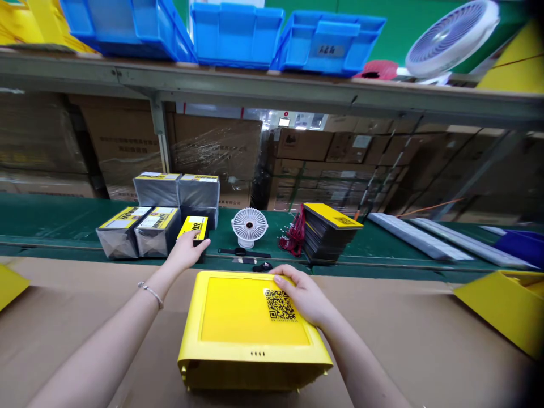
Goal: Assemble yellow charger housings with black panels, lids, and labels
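Right hand steadies the yellow housing, left hand reaches a yellow-topped stack

Nearest, the yellow housing point(244, 326) sits on the brown work surface point(395, 334), its open side towards the person and its recessed panel up, with a printed QR code point(280, 306) near the far right corner. The right hand point(306, 297) is half closed over that corner, thumb on the upper face and fingers over the far edge, seeming to hold the housing steady.

Beyond it, the left hand point(187, 249) is partly spread, thumb out, over a small yellow-topped stack point(199, 225). It touches the top; whether it grips anything I cannot tell. The step in hand looks like reaching to this stack while keeping the housing in place. The next move seems to call for a sure fingertip hold there and little shift of the housing.

Wrapped stacks point(121, 241) stand beside and behind that stack; to their right come a white fan point(250, 226), red cords point(294, 235) and a tall yellow-topped pile point(327, 243). Farthest are cartons point(212, 153), below a shelf of blue bins point(238, 34).
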Action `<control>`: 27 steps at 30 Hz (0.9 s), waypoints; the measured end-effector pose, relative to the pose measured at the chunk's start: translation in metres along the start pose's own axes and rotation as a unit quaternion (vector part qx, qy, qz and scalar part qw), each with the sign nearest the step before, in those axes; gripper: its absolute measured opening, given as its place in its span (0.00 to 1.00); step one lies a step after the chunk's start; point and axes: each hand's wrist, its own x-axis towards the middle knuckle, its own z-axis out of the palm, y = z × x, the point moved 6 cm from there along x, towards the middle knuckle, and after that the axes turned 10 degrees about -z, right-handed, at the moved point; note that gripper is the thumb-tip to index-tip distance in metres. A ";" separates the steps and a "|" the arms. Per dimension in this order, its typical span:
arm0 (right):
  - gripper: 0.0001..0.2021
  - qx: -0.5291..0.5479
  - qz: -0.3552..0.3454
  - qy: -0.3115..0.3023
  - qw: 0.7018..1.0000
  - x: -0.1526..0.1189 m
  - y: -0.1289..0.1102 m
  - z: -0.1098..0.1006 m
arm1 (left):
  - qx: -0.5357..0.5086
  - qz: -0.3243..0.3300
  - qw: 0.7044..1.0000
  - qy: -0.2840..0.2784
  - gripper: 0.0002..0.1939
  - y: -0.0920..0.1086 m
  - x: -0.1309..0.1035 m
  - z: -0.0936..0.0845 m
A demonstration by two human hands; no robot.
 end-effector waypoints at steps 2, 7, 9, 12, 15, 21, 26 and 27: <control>0.15 -0.016 -0.008 0.002 1.000 -0.002 -0.003 -0.002 | 0.040 -0.008 0.998 0.038 0.29 -0.024 0.010 0.003; 0.24 -0.026 0.024 -0.044 0.998 -0.006 -0.006 -0.001 | 0.085 0.026 0.994 0.070 0.28 -0.064 -0.002 0.011; 0.25 0.000 0.044 -0.056 0.997 -0.006 -0.004 0.001 | 0.074 0.047 0.992 0.086 0.20 -0.067 -0.007 0.005; 0.21 0.016 0.028 -0.040 0.999 -0.004 -0.004 0.000 | 0.029 0.057 0.991 0.119 0.11 -0.064 -0.010 -0.014; 0.19 0.017 0.020 -0.025 0.999 -0.003 -0.002 0.000 | -0.052 0.047 0.979 0.191 0.10 -0.051 -0.014 -0.046; 0.18 0.005 0.005 -0.001 1.000 0.001 0.003 0.000 | -0.307 0.029 0.908 0.285 0.15 0.001 -0.052 -0.105; 0.17 -0.034 -0.026 0.037 0.998 0.003 0.002 -0.003 | -0.475 0.026 0.871 0.123 0.14 0.044 -0.103 -0.111; 0.16 -0.048 -0.034 0.052 0.997 0.002 0.000 -0.006 | -0.503 0.012 0.861 0.075 0.15 0.049 -0.115 -0.107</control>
